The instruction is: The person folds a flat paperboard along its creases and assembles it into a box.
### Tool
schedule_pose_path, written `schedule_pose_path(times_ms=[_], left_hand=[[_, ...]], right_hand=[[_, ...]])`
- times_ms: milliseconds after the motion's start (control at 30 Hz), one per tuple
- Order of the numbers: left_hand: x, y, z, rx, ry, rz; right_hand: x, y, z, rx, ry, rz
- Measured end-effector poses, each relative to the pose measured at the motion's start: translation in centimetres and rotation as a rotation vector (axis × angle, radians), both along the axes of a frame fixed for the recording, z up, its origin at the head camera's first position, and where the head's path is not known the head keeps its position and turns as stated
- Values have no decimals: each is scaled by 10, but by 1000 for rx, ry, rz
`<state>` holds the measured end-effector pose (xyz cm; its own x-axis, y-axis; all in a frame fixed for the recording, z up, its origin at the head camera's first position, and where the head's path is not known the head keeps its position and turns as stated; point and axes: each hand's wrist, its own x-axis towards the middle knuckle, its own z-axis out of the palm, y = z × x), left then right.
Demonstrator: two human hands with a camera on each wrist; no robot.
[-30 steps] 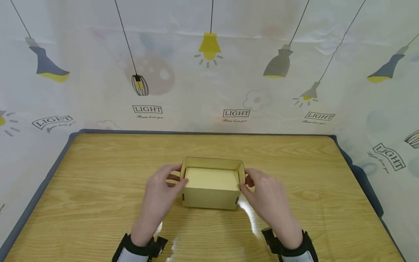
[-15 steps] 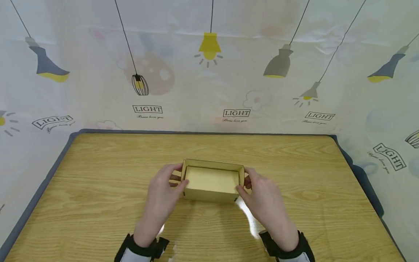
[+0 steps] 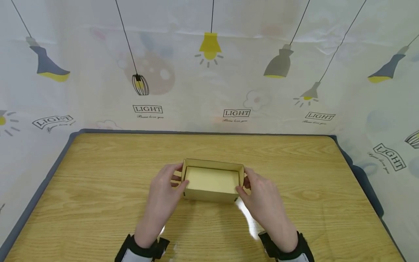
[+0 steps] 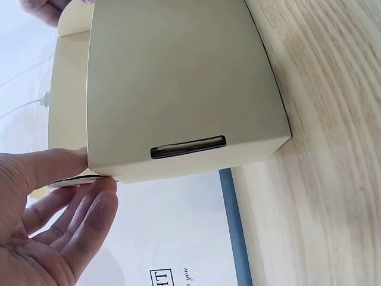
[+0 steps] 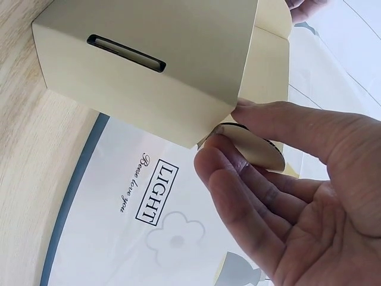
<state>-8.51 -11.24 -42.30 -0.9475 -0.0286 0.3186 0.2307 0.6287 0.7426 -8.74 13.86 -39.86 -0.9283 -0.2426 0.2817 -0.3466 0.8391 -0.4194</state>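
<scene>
A small beige cardboard box [image 3: 209, 196] with an open top sits at the middle of the wooden table, a pale flat panel [image 3: 212, 178] showing inside it. My left hand [image 3: 163, 189] pinches its left end at the upper edge, thumb on the near corner and fingers outside. At the opposite end my right hand [image 3: 263, 193] holds it the same way. A rounded end flap [image 5: 253, 146] lies between thumb and fingers in the right wrist view. Near the box's corners, the wrist views show a dark-edged slot [image 4: 189, 147] and another slot [image 5: 126, 53].
The wood-grain table [image 3: 98, 203] has a grey-blue border [image 3: 203, 132]. Behind and beside it hangs a pale sheet [image 3: 190, 91] printed with lamps and the word LIGHT. A black strap [image 3: 140, 249] circles each wrist.
Since a second ago, the box's front wall looks shorter in the head view, its lower edge higher. My hands have shifted slightly with it, keeping their grip. Little differs over the last half second.
</scene>
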Motion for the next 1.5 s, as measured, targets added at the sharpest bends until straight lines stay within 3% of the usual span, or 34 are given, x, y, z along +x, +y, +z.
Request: schedule_pose_path(times_ms=[533, 1100, 1500], left_hand=[[1, 1, -1, -20, 24, -2], [1, 2, -1, -27, 23, -4], [0, -4, -2, 57, 78, -12]], right_hand=[[-1, -1, -1, -13, -2, 4], [1, 3, 2, -73, -77, 50], [-4, 12, 2, -143, -57, 84]])
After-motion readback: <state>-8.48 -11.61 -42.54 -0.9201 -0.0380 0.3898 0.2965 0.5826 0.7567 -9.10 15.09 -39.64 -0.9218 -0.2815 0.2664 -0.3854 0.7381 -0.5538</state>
